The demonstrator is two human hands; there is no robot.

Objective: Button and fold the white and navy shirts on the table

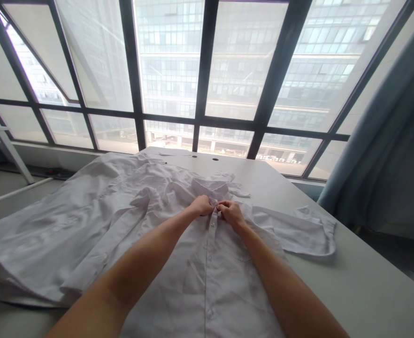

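A white button-front shirt (179, 263) lies spread and wrinkled on the table, collar (210, 185) toward the window. My left hand (202, 205) and my right hand (231, 213) meet just below the collar. Their fingers pinch the shirt's front placket (211, 244) near its top buttons, and the two hands nearly touch. The fingers hide the topmost button, so I cannot tell whether it is fastened. Lower buttons show down the placket, and the right sleeve (298, 230) lies out flat toward the right.
The pale grey table (351, 286) has several round holes (215, 159) near its far edge. Beyond it stand a large dark-framed window (207, 70) and a blue-grey curtain (379, 141) at right. A white stand leg (15, 157) sits on the floor at left.
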